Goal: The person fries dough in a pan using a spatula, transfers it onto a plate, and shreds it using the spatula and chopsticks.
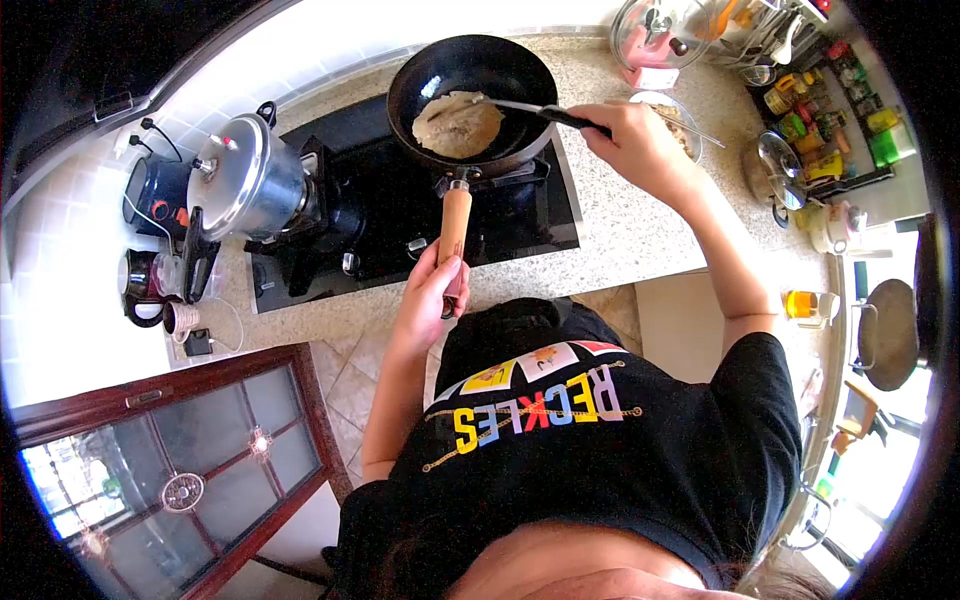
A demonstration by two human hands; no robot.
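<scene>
A black wok sits over the cooktop with a pale, flat piece of food on its inner side. My left hand is wrapped round the wok's wooden handle. My right hand grips the black handle of a metal spatula, whose far end reaches the top of the food. How far the spatula's tip lies under or on the food is hard to tell. Just beyond my right hand stands a bowl of food with a thin utensil resting in it.
A pressure cooker stands on the left of the cooktop. Kettles and a mug are at the far left. A glass-lidded pot, seasoning bottles and jars line the right. A wood-framed glass door is at lower left.
</scene>
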